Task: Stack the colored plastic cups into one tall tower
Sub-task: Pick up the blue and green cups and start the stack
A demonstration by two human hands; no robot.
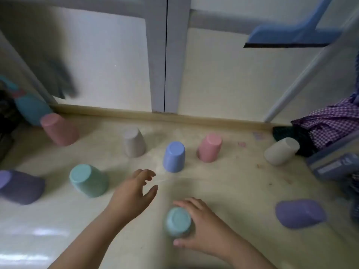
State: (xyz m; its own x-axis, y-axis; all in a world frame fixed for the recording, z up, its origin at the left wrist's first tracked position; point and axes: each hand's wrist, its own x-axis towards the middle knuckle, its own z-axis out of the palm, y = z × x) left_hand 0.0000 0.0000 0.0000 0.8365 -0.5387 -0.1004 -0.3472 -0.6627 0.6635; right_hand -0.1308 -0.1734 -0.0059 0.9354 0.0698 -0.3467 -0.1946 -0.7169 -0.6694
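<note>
Several plastic cups stand upside down on a pale floor. My right hand [202,228] wraps a teal cup [177,221] near the bottom middle. My left hand [134,191] hovers open, fingers spread, between a second teal cup [87,180] and a blue cup [173,156]. Farther back are a grey cup [134,142], a pink cup [209,147] and another pink cup [58,131] at the left. A white cup [281,153] is at the right. Purple cups sit at the far left [19,186] and the lower right [299,213].
A wall with a grey door frame [165,55] and a skirting board [155,115] closes the back. A purple checked cloth [330,121] and a clear plastic box [334,166] lie at the right. A blue dustpan [291,33] hangs at the upper right. Dark clutter sits at the left edge.
</note>
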